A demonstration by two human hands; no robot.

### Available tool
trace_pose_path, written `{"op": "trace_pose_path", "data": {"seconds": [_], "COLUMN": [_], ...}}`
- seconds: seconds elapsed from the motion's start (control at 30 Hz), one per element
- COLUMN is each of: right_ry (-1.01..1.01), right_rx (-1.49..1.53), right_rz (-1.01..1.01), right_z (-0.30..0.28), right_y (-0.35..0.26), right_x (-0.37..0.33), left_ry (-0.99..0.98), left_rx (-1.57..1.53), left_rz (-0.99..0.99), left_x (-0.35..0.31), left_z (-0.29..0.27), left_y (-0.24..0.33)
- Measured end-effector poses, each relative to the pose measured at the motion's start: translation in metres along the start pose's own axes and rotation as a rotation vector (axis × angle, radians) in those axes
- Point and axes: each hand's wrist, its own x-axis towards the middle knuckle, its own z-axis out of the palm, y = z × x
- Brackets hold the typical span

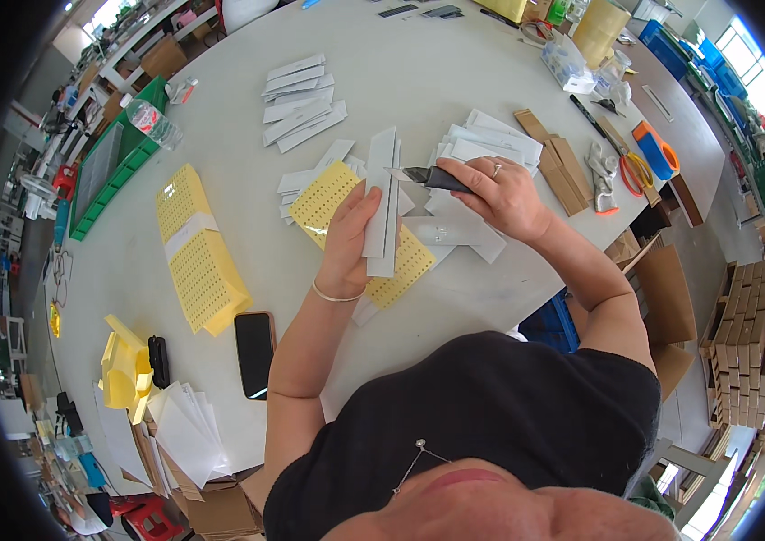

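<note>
My left hand (349, 233) is closed round a long, flat white box (382, 198), held upright over the table. In my right hand (506, 196) is a black-handled utility knife (439, 178); its blade points left and meets the box's upper part, though whether it touches cannot be made out. Partly hidden under my left hand lies a yellow sticker sheet (408, 270) with rows of small dark marks. Beyond the knife a loose heap of flat white boxes (491, 140) spreads out, some of them beneath my right hand.
More white boxes (303, 104) lie in a row farther off. To the left are a banded yellow stack of sheets (198, 248), a phone (255, 354), a water bottle (152, 123) and a green tray (119, 171). Cardboard pieces (563, 167), scissors (635, 171) and a tape roll (656, 151) lie right.
</note>
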Motion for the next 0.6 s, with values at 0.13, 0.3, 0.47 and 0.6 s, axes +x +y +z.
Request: {"op": "trace_pose_path", "data": {"seconds": [0.13,0.3,0.47,0.6], "right_ry": [0.096,0.148,0.287,0.065], "right_rx": [-0.018,0.008,0.402,1.110], "right_rz": [0.102,0.120,0.307,0.793], "right_z": [-0.001,0.007,0.016,0.012], "right_y": [0.009,0.010,0.001,0.001], "right_x": [0.004,-0.002,0.002,0.023], "left_ry": [-0.154,-0.108,0.042,0.057], "left_rx": [-0.046,-0.049,0.118,0.284], "left_rz": [-0.032,-0.022,-0.014,0.009], "left_x": [-0.003,-0.002,-0.001,-0.003], "left_z": [-0.007,-0.008,0.002,0.005], "left_y": [-0.003,-0.006,-0.007,-0.011]}}
